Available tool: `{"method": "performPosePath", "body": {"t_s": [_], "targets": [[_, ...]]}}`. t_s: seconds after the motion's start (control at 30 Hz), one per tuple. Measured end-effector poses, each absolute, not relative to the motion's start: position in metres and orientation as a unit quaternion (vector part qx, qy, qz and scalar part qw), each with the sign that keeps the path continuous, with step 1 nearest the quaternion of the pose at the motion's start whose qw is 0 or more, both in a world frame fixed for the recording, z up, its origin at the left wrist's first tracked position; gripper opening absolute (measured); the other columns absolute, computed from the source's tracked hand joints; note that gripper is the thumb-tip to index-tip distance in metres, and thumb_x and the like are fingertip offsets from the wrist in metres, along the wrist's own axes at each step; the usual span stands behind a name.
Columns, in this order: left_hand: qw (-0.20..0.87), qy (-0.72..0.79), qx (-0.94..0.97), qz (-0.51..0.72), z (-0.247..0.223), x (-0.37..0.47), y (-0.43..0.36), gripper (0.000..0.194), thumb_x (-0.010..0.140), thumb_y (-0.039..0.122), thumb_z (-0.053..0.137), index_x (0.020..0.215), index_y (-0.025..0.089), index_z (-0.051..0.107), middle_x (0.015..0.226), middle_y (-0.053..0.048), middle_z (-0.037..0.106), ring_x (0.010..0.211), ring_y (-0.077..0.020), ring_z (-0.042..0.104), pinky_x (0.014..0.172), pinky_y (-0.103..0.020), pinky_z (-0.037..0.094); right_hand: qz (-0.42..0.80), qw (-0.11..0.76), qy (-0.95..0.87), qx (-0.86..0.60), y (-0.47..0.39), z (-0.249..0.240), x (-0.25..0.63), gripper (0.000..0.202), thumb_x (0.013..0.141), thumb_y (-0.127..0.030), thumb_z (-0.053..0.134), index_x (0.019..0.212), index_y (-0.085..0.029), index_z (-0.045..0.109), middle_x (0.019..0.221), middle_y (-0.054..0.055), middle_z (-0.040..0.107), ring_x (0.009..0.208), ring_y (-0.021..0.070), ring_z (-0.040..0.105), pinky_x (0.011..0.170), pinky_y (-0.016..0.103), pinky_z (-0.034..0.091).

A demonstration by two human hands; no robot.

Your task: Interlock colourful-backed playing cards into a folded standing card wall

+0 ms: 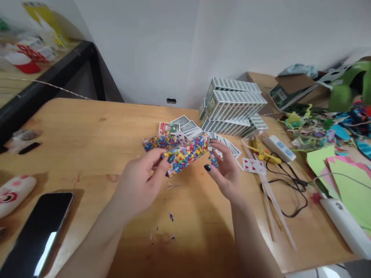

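My left hand [145, 181] is closed, thumb on top, around the left end of a long box-shaped piece with a multicoloured pattern [189, 154], held above the table. At its right end is my right hand [226, 170], thumb and fingers apart; whether a fingertip touches the piece I cannot tell. Behind it lies more of the same patterned material [158, 142], partly hidden. Fanned playing cards [189, 126] and a red and green card box [169, 128] lie just beyond. A heart card [253, 165] lies face up to the right.
Stacked card boxes [236, 104] stand against the wall. On the right are clear sticks [275, 204], a yellow glue gun [265, 152], a power strip [279, 148], cables and coloured paper [350, 185]. A phone [40, 231] lies at left; dark scraps [171, 217] are in front.
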State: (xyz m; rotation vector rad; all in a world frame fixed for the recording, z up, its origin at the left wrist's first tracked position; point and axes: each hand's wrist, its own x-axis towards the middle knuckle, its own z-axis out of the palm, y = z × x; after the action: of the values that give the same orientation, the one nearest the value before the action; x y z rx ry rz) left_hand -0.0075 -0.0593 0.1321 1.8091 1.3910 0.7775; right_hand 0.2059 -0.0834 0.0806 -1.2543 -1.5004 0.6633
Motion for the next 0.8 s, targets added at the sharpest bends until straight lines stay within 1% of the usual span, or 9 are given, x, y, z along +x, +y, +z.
{"method": "performPosePath", "body": {"t_s": [0.1, 0.13, 0.23, 0.33, 0.4, 0.5, 0.6, 0.67, 0.8], "targets": [[0.334, 0.554, 0.661, 0.381, 0.132, -0.014, -0.055, 0.021, 0.085, 0.031, 0.04, 0.088, 0.019, 0.057, 0.066, 0.002, 0.057, 0.06, -0.0119, 0.053, 0.051, -0.02, 0.041, 0.131, 0.461, -0.7, -0.53, -0.073, 0.103, 0.196, 0.087, 0.059, -0.05, 0.072, 0.132, -0.027, 0.03, 0.14, 0.009, 0.03, 0.132, 0.031, 0.018, 0.105, 0.054, 0.016], [0.329, 0.555, 0.646, 0.408, 0.132, -0.016, -0.054, 0.021, 0.085, 0.032, 0.041, 0.085, 0.019, 0.058, 0.066, 0.002, 0.056, 0.059, -0.0116, 0.051, 0.051, -0.02, 0.04, 0.1, 0.44, -0.718, -0.529, -0.07, 0.108, 0.193, 0.091, 0.056, -0.05, 0.073, 0.133, -0.027, 0.029, 0.14, 0.009, 0.031, 0.132, 0.0323, 0.015, 0.105, 0.055, 0.014], [0.331, 0.557, 0.605, 0.462, 0.131, -0.02, -0.051, 0.025, 0.086, 0.036, 0.042, 0.077, 0.019, 0.058, 0.06, 0.003, 0.05, 0.053, -0.0103, 0.045, 0.045, -0.02, 0.037, 0.08, 0.377, -0.766, -0.514, -0.067, 0.118, 0.184, 0.079, 0.064, -0.047, 0.069, 0.131, -0.029, 0.031, 0.125, 0.008, 0.049, 0.123, 0.0314, 0.036, 0.103, 0.058, 0.014], [0.33, 0.567, 0.571, 0.492, 0.131, -0.02, -0.048, 0.027, 0.085, 0.039, 0.043, 0.081, 0.018, 0.06, 0.064, 0.001, 0.052, 0.057, -0.0116, 0.049, 0.048, -0.021, 0.04, 0.104, 0.391, -0.77, -0.494, -0.067, 0.119, 0.18, 0.079, 0.069, -0.044, 0.066, 0.134, -0.028, 0.025, 0.114, 0.007, 0.057, 0.106, 0.0264, 0.053, 0.098, 0.051, 0.032], [0.336, 0.566, 0.556, 0.507, 0.13, -0.018, -0.047, 0.026, 0.085, 0.038, 0.043, 0.093, 0.02, 0.06, 0.078, -0.001, 0.059, 0.068, -0.0132, 0.054, 0.055, -0.021, 0.044, 0.111, 0.417, -0.766, -0.477, -0.067, 0.118, 0.178, 0.08, 0.068, -0.043, 0.067, 0.134, -0.028, 0.025, 0.113, 0.008, 0.057, 0.101, 0.0251, 0.055, 0.089, 0.044, 0.042], [0.359, 0.549, 0.548, 0.519, 0.129, -0.011, -0.048, 0.025, 0.085, 0.036, 0.044, 0.1, 0.021, 0.057, 0.095, -0.002, 0.06, 0.079, -0.0141, 0.056, 0.062, -0.022, 0.046, 0.108, 0.439, -0.765, -0.458, -0.07, 0.116, 0.173, 0.068, 0.067, -0.042, 0.069, 0.126, -0.026, 0.038, 0.111, 0.008, 0.058, 0.097, 0.0247, 0.056, 0.08, 0.038, 0.047], [0.384, 0.526, 0.555, 0.517, 0.124, -0.003, -0.053, 0.02, 0.086, 0.034, 0.042, 0.09, 0.02, 0.055, 0.093, -0.002, 0.058, 0.082, -0.0145, 0.055, 0.066, -0.023, 0.046, 0.108, 0.479, -0.731, -0.474, -0.073, 0.112, 0.162, 0.051, 0.07, -0.042, 0.064, 0.115, -0.024, 0.046, 0.101, 0.007, 0.061, 0.087, 0.0227, 0.059, 0.072, 0.035, 0.048], [0.393, 0.508, 0.577, 0.505, 0.121, 0.001, -0.057, 0.016, 0.086, 0.032, 0.041, 0.089, 0.021, 0.052, 0.092, -0.001, 0.056, 0.081, -0.0139, 0.054, 0.065, -0.023, 0.045, 0.113, 0.521, -0.665, -0.523, -0.077, 0.109, 0.153, 0.028, 0.083, -0.035, 0.046, 0.108, -0.023, 0.048, 0.095, 0.006, 0.06, 0.081, 0.0199, 0.059, 0.069, 0.034, 0.047], [0.388, 0.504, 0.621, 0.458, 0.121, 0.003, -0.063, 0.015, 0.087, 0.03, 0.039, 0.096, 0.023, 0.048, 0.09, -0.001, 0.054, 0.076, -0.0138, 0.053, 0.061, -0.023, 0.044, 0.141, 0.529, -0.626, -0.555, -0.082, 0.107, 0.142, 0.024, 0.086, -0.025, 0.037, 0.107, -0.022, 0.049, 0.095, 0.007, 0.06, 0.084, 0.0196, 0.058, 0.07, 0.033, 0.046]]}}
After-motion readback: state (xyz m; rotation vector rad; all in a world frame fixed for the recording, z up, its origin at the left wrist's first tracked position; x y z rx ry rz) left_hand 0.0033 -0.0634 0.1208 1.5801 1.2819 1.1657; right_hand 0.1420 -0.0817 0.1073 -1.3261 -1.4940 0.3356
